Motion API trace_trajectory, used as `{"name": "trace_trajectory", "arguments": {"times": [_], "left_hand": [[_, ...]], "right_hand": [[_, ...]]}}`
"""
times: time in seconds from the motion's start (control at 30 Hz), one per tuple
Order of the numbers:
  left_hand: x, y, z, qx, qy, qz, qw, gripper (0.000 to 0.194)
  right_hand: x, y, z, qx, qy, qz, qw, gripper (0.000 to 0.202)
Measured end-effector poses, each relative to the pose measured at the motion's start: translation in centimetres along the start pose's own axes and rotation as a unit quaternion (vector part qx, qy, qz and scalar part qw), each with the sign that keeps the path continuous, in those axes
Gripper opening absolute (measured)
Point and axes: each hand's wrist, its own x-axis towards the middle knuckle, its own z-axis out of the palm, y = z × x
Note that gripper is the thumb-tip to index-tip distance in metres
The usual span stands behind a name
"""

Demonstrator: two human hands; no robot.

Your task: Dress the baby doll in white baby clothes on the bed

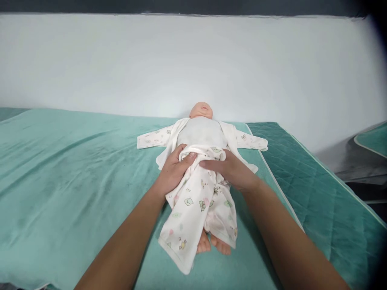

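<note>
A baby doll [201,125] lies on its back, its head toward the wall and its bare feet [204,243] toward me. Printed white baby pants [193,205] are bunched over its lower body, with one leg stretching past the feet. I cannot tell whether the doll's legs are inside them. My left hand [175,169] is closed on the left of the waistband, thumb on top. My right hand [232,169] grips the waistband's right side, thumb also on top. A matching baby jacket [157,137] lies spread open under the doll's torso, sleeves out to both sides.
A light green cover [75,193] lies under the doll, with some wrinkles on the left. A darker quilted green mat [326,193] lies to the right. Behind stands a white wall [151,60]. Another green-covered piece [375,139] juts in at the far right.
</note>
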Motion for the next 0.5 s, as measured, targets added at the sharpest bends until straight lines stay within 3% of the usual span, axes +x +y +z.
{"name": "trace_trajectory", "arguments": {"times": [0.13,0.3,0.5], "left_hand": [[-0.34,0.35,0.14,0.086,-0.035,0.027,0.995,0.034],[-0.59,0.66,0.09,0.073,-0.113,0.008,0.991,0.06],[-0.43,0.18,0.76,-0.015,-0.011,-0.009,1.0,0.039]], "right_hand": [[0.7,0.44,-0.07,0.107,0.046,-0.034,0.993,0.04],[1.07,0.61,-0.04,0.087,0.087,-0.031,0.992,0.033],[0.67,0.39,0.28,0.027,0.079,-0.037,0.996,0.036]]}}
